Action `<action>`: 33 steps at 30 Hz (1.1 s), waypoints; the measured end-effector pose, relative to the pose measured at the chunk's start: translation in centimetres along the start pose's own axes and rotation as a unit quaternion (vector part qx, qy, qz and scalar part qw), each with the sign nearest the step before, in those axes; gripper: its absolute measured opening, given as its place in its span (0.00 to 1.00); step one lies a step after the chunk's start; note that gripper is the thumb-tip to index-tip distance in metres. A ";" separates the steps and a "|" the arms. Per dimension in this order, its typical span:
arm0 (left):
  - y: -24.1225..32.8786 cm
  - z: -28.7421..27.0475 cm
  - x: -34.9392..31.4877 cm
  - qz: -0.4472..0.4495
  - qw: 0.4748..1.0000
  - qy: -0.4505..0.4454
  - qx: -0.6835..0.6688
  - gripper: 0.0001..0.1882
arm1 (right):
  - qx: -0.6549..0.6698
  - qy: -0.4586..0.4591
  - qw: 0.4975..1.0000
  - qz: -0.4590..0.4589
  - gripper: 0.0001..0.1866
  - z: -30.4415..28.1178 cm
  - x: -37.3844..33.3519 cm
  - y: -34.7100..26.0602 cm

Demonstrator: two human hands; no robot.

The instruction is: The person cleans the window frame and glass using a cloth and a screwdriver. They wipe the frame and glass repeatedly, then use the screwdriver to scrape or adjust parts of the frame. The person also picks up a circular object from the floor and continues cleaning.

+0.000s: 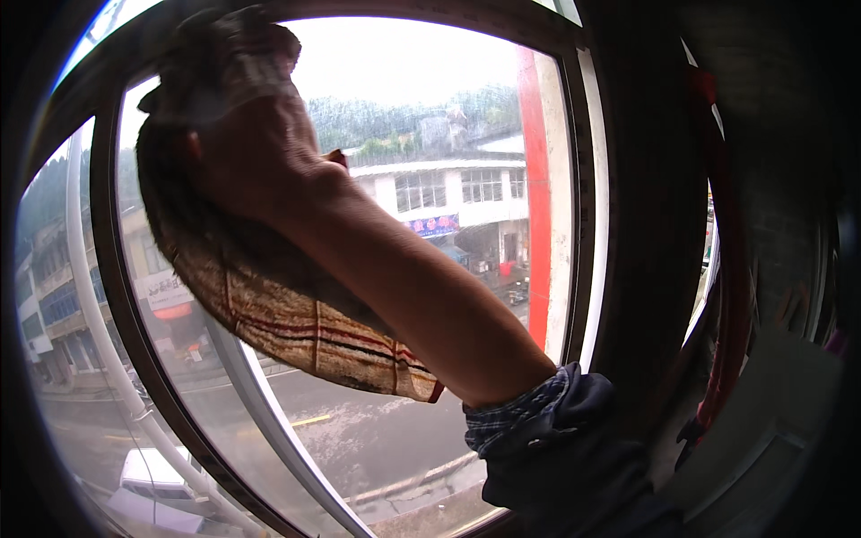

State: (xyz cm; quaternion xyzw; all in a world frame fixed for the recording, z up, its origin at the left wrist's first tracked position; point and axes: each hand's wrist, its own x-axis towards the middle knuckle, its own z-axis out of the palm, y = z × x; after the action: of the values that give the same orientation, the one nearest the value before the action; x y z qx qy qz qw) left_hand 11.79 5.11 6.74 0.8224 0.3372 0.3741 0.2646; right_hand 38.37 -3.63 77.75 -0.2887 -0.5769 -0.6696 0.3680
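Observation:
My right hand [256,152] is raised to the upper left of a window pane [430,99] and presses a cloth [296,332] flat against the glass. The cloth is beige with red and dark stripes. It bunches over my fingers at the top and hangs down below my wrist. My bare forearm runs down to the lower right, where a dark sleeve with a checked cuff [516,412] is pushed up. My left hand is not in view.
A dark window frame [641,224] borders the pane on the right, with dim interior wall beyond it. Through the glass I see a red pillar [535,197], white bars [90,296], buildings, a wet street and a white car [152,471] below.

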 end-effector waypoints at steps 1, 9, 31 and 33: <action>0.2 0.5 0.1 0.006 1.000 0.005 -0.007 0.18 | 0.013 0.004 0.999 -0.041 0.20 1.4 0.1 -1.1; 1.3 0.6 0.3 -0.015 0.998 0.018 0.059 0.17 | 0.029 -0.018 0.987 -0.155 0.20 2.0 -2.2 -3.3; 6.5 0.9 1.9 0.048 0.996 0.016 -0.067 0.21 | -0.224 -0.222 0.943 0.102 0.18 -23.5 -14.5 6.5; 5.5 -2.4 1.0 0.024 0.999 0.037 -0.022 0.22 | -0.100 -0.267 0.952 0.116 0.20 -19.3 -21.2 0.9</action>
State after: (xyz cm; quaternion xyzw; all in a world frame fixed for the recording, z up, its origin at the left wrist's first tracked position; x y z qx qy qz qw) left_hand 12.35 2.80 12.29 0.8099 0.3184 0.4182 0.2604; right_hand 51.77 -19.27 57.82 -0.5568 -0.5470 -0.5750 0.2451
